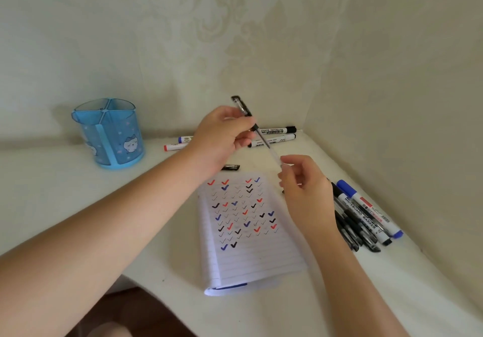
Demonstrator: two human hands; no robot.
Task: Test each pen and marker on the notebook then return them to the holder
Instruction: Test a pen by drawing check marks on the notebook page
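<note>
1. Left forearm crossing near-left corner of surface; left hand fingers curled round upper part of pen, held in air over far edge of notebook.
2. Right hand fingers pinching pen's lower clear end.
3. Long axis diagonal: black clipped end up toward far wall, clear end down toward near-right.
4. Risks: pinch slipping, pen dropping among markers at right edge; untested mixing with tested. Holder well apart, far-left.
</note>
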